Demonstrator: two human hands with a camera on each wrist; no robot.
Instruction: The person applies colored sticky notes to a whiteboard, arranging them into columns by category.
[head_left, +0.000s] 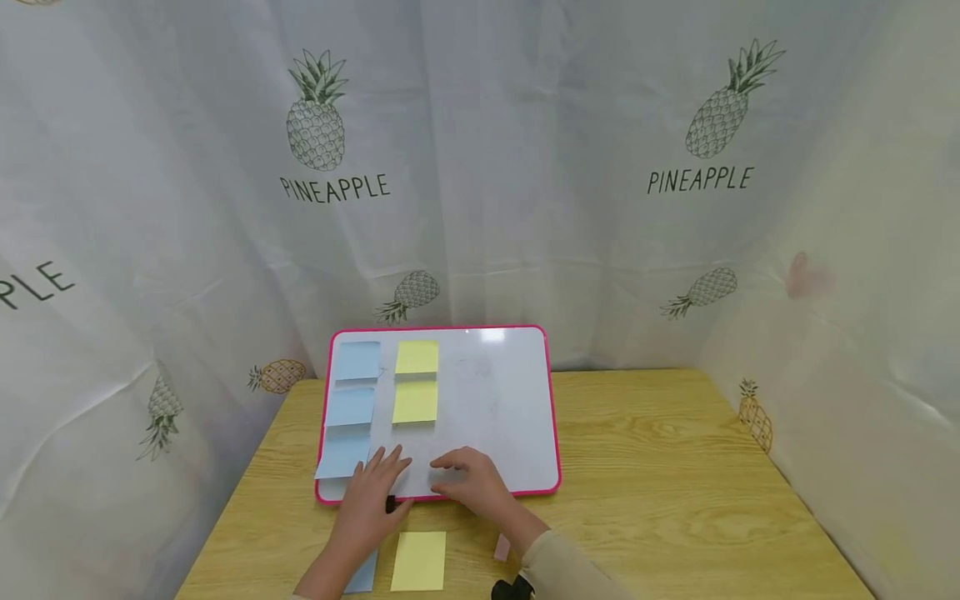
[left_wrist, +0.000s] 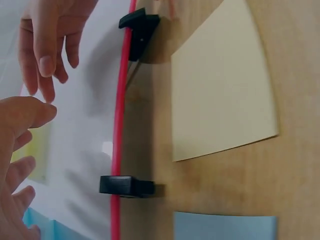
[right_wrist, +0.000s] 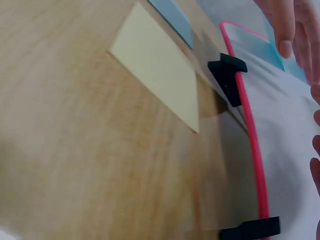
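Observation:
A whiteboard [head_left: 495, 408] with a pink frame leans on the table. Three blue sticky notes [head_left: 349, 407] run down its left side, the lowest with its bottom edge lifted. Two yellow sticky notes [head_left: 416, 402] form a column beside them. Over the board's lower left part, my left hand [head_left: 369, 498] has its fingers spread and holds nothing, near the lowest blue note. My right hand [head_left: 472, 483] hovers to its right, fingers loosely bent and thumb apart, with nothing between them. In the left wrist view the fingertips of both hands come close together in front of the board.
On the table before the board lie a yellow sticky note pad [head_left: 418, 561] and a blue one [head_left: 363, 575], partly hidden by my left arm. A pink piece [head_left: 502, 547] shows beside my right wrist. Black feet [left_wrist: 127, 186] grip the board's lower edge. A pineapple-print curtain [head_left: 495, 167] hangs behind.

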